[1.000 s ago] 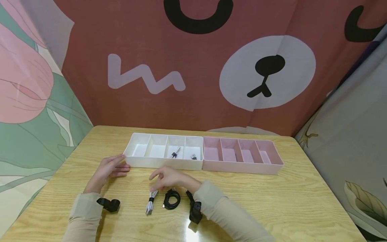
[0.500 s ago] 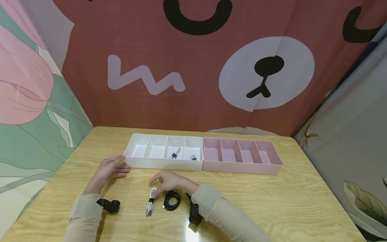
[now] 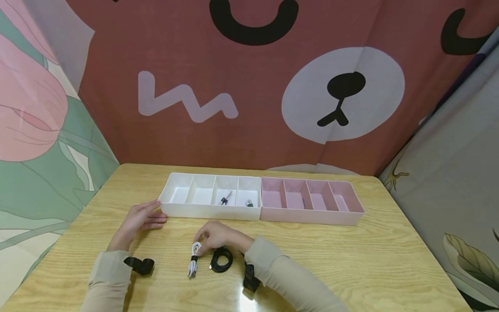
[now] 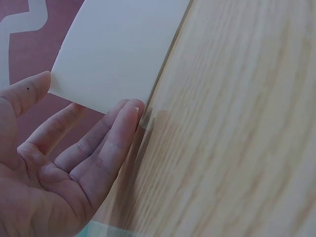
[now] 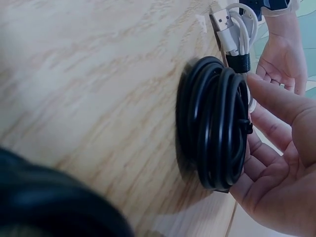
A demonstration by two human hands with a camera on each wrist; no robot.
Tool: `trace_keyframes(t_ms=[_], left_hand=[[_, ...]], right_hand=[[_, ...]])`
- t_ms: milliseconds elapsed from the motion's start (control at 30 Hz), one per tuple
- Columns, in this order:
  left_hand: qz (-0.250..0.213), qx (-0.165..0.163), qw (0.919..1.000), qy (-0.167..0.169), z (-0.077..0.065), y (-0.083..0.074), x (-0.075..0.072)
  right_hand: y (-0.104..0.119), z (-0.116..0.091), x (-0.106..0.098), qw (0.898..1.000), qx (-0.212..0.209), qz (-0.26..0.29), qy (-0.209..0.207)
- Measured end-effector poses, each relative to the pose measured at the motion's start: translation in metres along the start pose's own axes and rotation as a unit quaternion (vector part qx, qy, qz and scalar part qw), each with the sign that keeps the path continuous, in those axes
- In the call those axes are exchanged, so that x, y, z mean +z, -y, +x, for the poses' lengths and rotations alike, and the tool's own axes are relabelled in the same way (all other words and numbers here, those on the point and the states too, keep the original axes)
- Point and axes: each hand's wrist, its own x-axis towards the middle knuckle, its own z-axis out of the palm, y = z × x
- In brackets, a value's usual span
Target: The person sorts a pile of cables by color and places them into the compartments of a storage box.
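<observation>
A white USB cable (image 3: 193, 260), folded and bound with a black band, lies on the wooden table. My right hand (image 3: 218, 236) has its thumb and forefinger at the far end of this cable, pinching it. Right beside it, partly under the same hand, lies a coiled black cable (image 3: 221, 260); in the right wrist view this black coil (image 5: 212, 123) stands in front of the fingers. My left hand (image 3: 136, 221) touches the left end of a white divided box (image 3: 210, 211); in the left wrist view the thumb and relaxed fingers (image 4: 116, 140) meet its end wall.
A pink divided box (image 3: 312, 215) adjoins the white one on the right. Small items (image 3: 225, 199) lie in the white box's two right compartments. Black wrist cameras (image 3: 143, 265) sit at both cuffs. A printed cloth (image 3: 249, 130) hangs behind the table.
My right hand has come down slightly toward me, and its forefinger has curled in to the white cable's far end. The left hand stays at the white box.
</observation>
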Motion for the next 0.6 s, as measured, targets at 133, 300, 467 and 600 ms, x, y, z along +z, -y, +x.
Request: trace_keyframes(t_ms=[133,300,467,600], left_hand=[[0.000,0.002,1.0000,0.000,-0.0007,0.0002,-0.0007],[0.008,0.002,1.0000,-0.004,-0.0005,0.0002,-0.0013],[0.009,0.002,1.0000,-0.004,-0.0005,0.0002,-0.0011],[0.008,0.006,0.9999,-0.002,-0.0006,0.0003,-0.0010]], right_hand=[[0.0000,0.0002,0.0007,1.000,-0.004,-0.006,-0.003],[0.0009,-0.0005,0.0014,1.000,-0.011,-0.009,-0.006],[0.0004,-0.0004,0.0020,1.000,-0.020,-0.018,-0.008],[-0.0009,-0.0001,0.0027,1.000,-0.015,0.003,-0.007]])
